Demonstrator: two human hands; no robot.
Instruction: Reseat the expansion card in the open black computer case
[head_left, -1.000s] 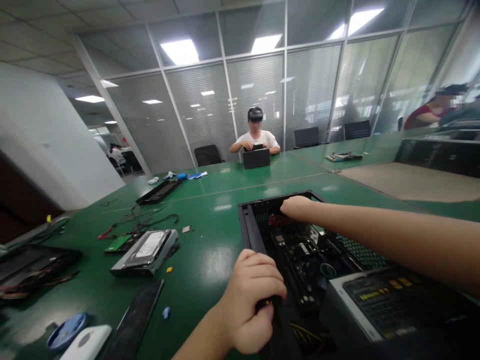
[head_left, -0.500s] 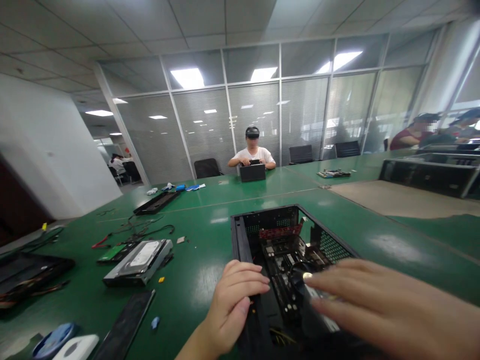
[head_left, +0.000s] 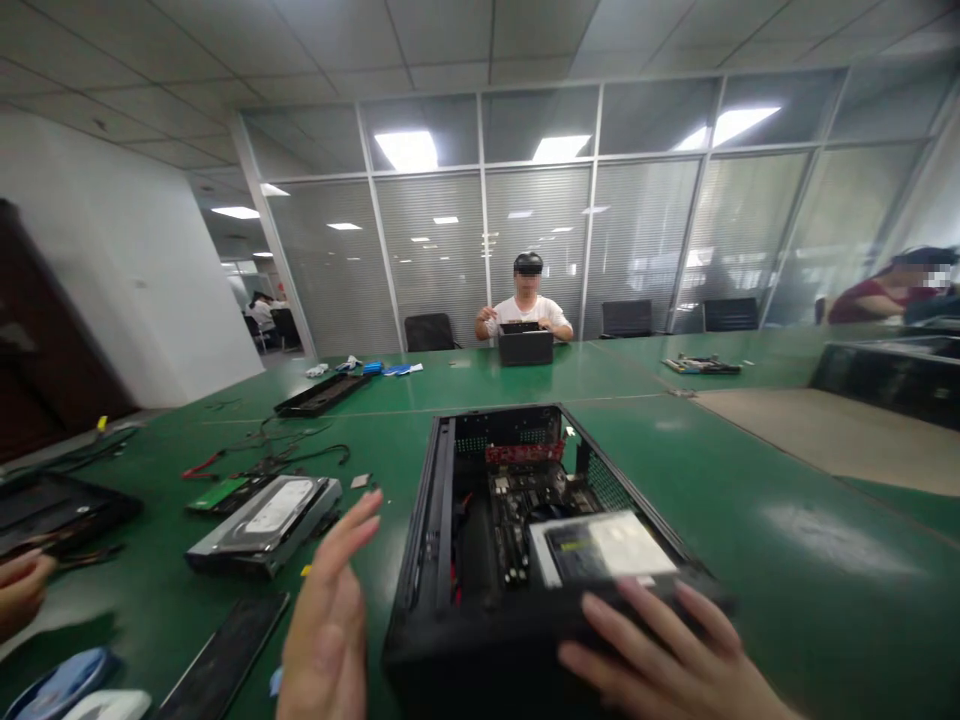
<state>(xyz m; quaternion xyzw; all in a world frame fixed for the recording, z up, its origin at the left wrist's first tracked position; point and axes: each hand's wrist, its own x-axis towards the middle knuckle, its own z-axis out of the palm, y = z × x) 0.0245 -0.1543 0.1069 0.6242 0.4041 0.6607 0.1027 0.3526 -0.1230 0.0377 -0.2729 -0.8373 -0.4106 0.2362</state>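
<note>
An open black computer case [head_left: 431, 560] lies on the green table [head_left: 750, 520] in front of me, with a motherboard, a red card [head_left: 525, 452] at its far end and a grey power supply [head_left: 600, 548] near me. My right hand [head_left: 660, 660] rests flat on the case's near right corner, fingers spread. My left hand [head_left: 330, 620] hovers just left of the case, fingers stretched out, holding nothing.
A hard drive [head_left: 262, 515], cables [head_left: 270, 455] and a black panel [head_left: 225, 660] lie to the left. Another person's hand [head_left: 19, 590] shows at the left edge. A person [head_left: 525, 305] sits at the table's far end with a black box; others sit far right.
My right hand came out of the case's far end and now lies on its near corner. My left hand let go of the case's left wall and opened. The case turned slightly.
</note>
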